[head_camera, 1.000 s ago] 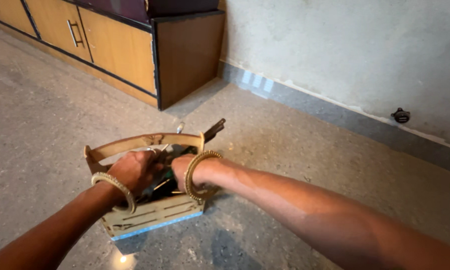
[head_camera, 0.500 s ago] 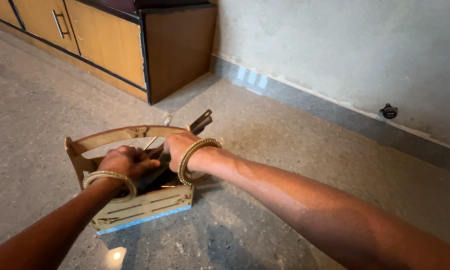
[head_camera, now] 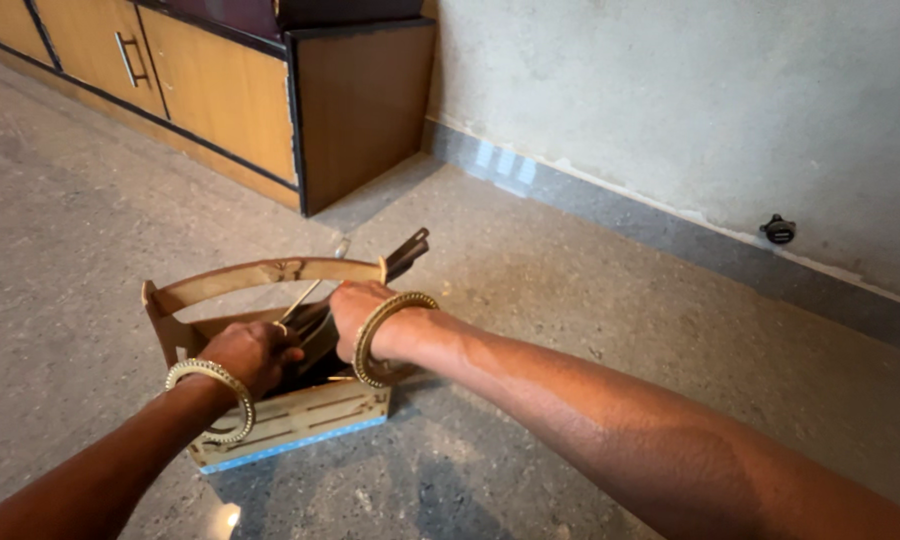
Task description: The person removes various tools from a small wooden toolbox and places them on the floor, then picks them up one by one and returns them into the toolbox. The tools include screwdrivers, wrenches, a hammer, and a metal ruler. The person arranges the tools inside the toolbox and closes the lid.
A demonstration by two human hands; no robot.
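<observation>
Both hands are inside the wooden caddy (head_camera: 270, 425). Left hand (head_camera: 255, 355) looks closed on dark utensils (head_camera: 315, 325), I think; can't tell the right hand (head_camera: 360, 310) grip.

Light wooden caddy (head_camera: 270, 420): arched handle, slatted front, upright on floor, well in front of cabinet (head_camera: 360, 110). Dark utensil handles (head_camera: 405, 252) slant out of caddy's far end, towards cabinet.

- A wooden caddy (head_camera: 300, 420) with an arched handle stands on the speckled floor (head_camera: 590, 300).
- The left hand (head_camera: 255, 352) and right hand (head_camera: 355, 308) reach inside it among dark-handled utensils (head_camera: 410, 250); each wrist wears a gold bangle.
- A wooden cabinet (head_camera: 270, 110) stands behind, against the wall (head_camera: 690, 110).
</observation>
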